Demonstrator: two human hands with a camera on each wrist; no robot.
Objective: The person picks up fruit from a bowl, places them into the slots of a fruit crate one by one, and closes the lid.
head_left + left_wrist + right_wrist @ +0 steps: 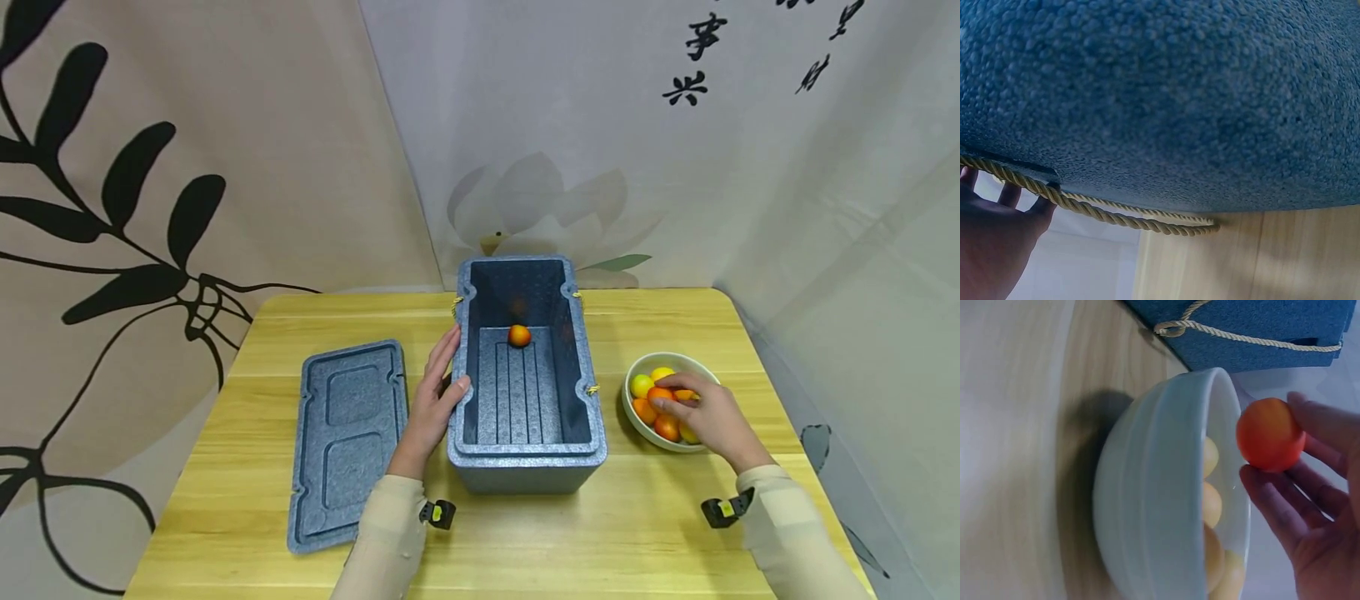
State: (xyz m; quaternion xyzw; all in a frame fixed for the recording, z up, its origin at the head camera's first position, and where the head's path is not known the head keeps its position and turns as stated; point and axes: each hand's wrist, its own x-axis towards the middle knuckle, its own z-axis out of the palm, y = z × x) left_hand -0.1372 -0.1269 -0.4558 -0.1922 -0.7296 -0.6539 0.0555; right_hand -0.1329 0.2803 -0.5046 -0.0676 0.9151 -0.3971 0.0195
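The foam box (525, 375) stands open at the table's middle, its long axis running away from the person, with 1 orange fruit (519, 335) inside. The bowl (633, 417) sits to its right (nearer the right hand). The right hand (708, 414) pinches an orange fruit (1270, 434) over the bowl. The left hand (435, 396) rests, fingers straight, against the box's left wall.
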